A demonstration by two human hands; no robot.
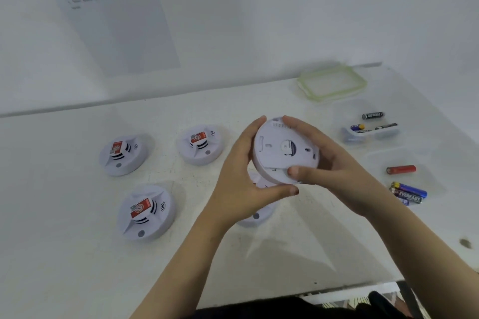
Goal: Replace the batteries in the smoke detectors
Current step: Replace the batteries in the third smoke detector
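Above the middle of the white tabletop point(77, 254), both hands are holding up a round white plastic smoke detector point(274, 150), which is tilting so that its flat back plate is facing the camera. The left hand point(241, 181) is curling round the detector's left rim, with its thumb lying along the lower edge and its fingertips showing at the top. The right hand point(329, 160) is gripping the right rim, with its thumb pressing on the lower edge of the back plate and its fingers wrapping over the top.

Three more white smoke detectors with red-labelled centre caps are sitting face up on the table to the left: one at the far left point(121, 155), one just left of the hands point(199, 144) and one nearer the camera point(145, 212). Another white detector point(255, 216) is lying directly beneath the hands, mostly hidden.

To the right, a black cylindrical battery point(373, 115) is lying near a shallow clear plastic tub point(350, 136) that is holding further batteries. Nearer the camera, a red battery point(401, 169) is lying alone, and a small cluster of blue and black batteries point(408, 193) is lying just below it. A clear lid with a green rim point(361, 85) is resting at the far edge, and a printed paper sheet point(111, 21) is hanging on the wall.
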